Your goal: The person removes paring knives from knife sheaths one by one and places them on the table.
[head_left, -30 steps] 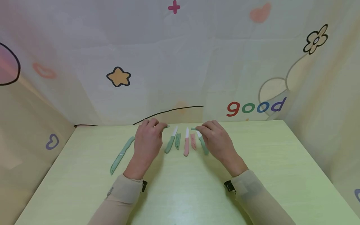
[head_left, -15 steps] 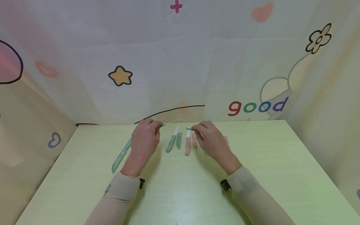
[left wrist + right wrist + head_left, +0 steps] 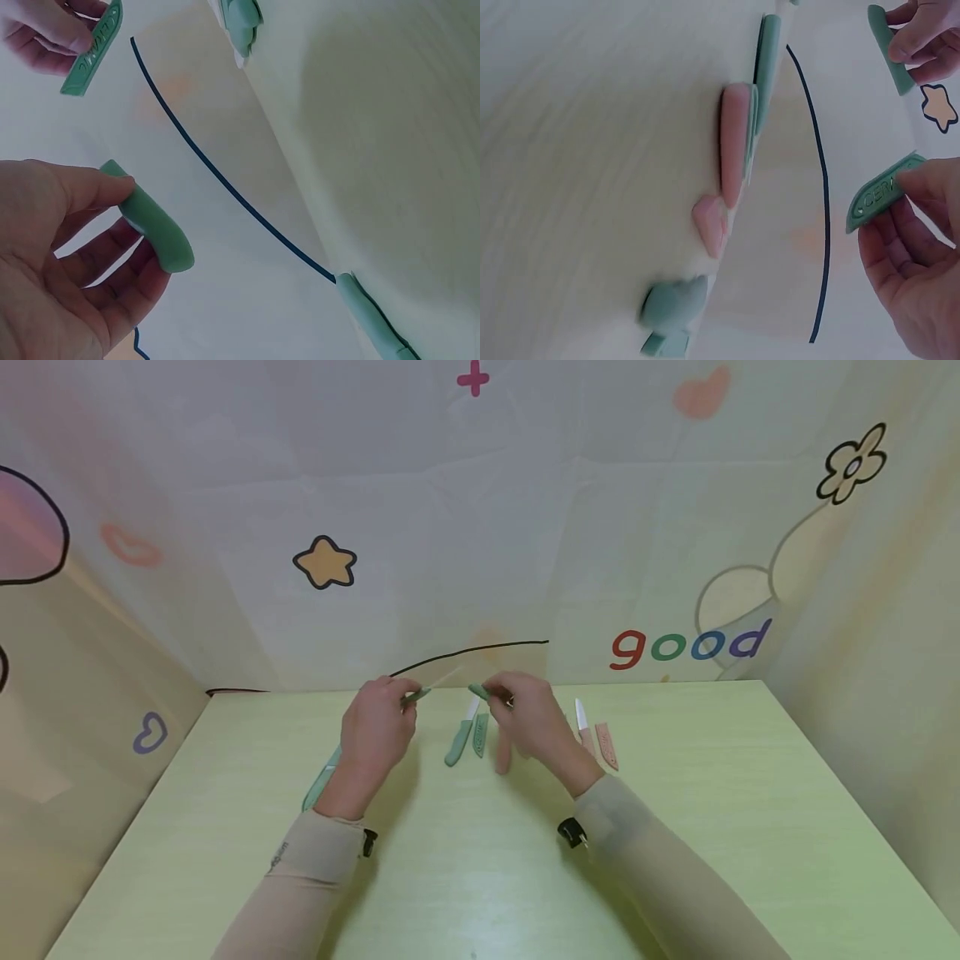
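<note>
Above the far part of the table, my left hand (image 3: 378,727) pinches the green handle of a knife (image 3: 161,232). Its thin pale blade angles up to the right in the head view. Opposite it, my right hand (image 3: 528,714) holds a green knife sheath (image 3: 885,191) with raised lettering between thumb and fingers. A gap separates blade and sheath. Beneath the hands lie a green-handled knife (image 3: 459,743) with a white blade, a green sheath (image 3: 481,735) and a pink-handled knife (image 3: 503,753), the last partly hidden by my right hand.
Left of my left forearm lies a sheathed green knife (image 3: 322,777), partly covered by the hand. Another pink-handled knife (image 3: 585,731) and a pink sheath (image 3: 607,746) lie to the right. A printed curtain (image 3: 450,527) rises behind the table's back edge.
My right hand has moved left and slightly up with the sheath, closer to my left hand. The left hand has shifted a little left, and its knife blade now shows, tilted upward.
</note>
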